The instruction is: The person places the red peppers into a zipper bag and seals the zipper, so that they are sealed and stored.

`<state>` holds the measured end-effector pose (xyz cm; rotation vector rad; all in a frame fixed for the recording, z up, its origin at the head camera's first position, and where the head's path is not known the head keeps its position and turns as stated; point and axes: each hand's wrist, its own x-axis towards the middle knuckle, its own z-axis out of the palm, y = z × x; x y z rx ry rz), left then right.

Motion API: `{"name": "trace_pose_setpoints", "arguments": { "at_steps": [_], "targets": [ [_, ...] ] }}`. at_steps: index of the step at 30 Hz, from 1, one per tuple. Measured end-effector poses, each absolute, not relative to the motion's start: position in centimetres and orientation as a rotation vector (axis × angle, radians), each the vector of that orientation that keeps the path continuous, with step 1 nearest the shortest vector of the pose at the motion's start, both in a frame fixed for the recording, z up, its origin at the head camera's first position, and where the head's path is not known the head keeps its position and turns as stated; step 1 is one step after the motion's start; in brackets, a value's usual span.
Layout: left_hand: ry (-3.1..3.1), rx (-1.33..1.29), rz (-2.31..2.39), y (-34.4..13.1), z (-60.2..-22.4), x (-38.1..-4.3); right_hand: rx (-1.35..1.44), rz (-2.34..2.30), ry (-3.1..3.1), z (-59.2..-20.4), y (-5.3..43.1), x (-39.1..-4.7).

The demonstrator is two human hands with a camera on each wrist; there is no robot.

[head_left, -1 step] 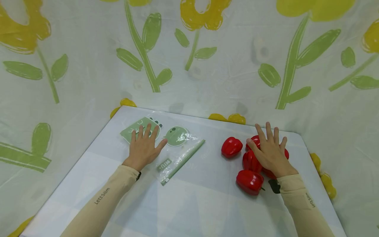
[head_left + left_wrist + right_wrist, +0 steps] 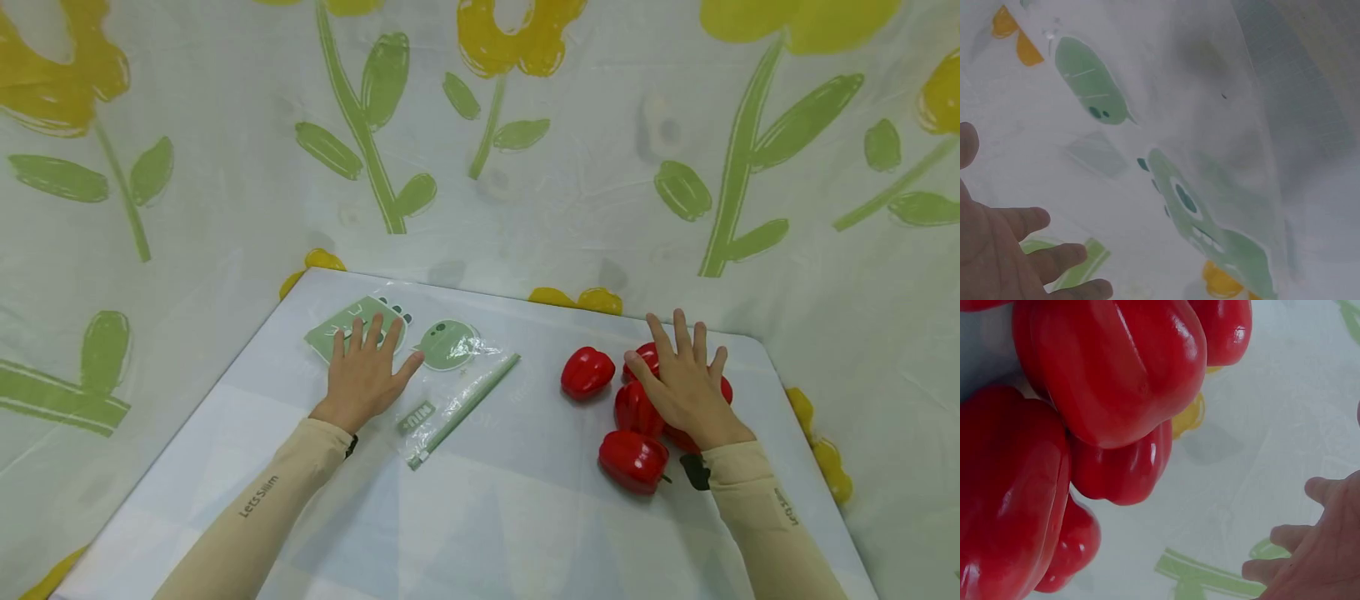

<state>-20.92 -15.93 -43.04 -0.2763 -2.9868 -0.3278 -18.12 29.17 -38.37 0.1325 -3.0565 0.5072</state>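
My left hand (image 2: 362, 379) is spread with straight fingers over the left side of a clear zip bag (image 2: 465, 412) printed with green cartoon figures. In the left wrist view, the hand (image 2: 1010, 256) shows its palm, apart from the bag (image 2: 1091, 81). Several glossy red bell peppers (image 2: 633, 461) lie grouped on the right, one (image 2: 587, 372) a little to the left of the others. Above that group my right hand (image 2: 690, 392) is held with fingers fanned out, partly covering some peppers. The right wrist view shows a gap between this hand (image 2: 1322, 550) and the peppers (image 2: 1122, 369).
Bag and peppers lie on a pale table (image 2: 450, 533) with a faint triangle pattern. Behind and beside it hangs a white sheet (image 2: 585, 225) with yellow flowers and green stems. A dark object (image 2: 696, 472) shows at the right wrist.
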Motion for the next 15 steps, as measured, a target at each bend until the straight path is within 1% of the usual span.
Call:
{"name": "trace_pose_setpoints", "arguments": {
  "at_steps": [15],
  "targets": [
    [-2.996, -0.270, -0.299, -15.86, -42.33, -20.76, 0.127, 0.534, -3.041, -37.56, 29.02, -17.94]
  ]
}}
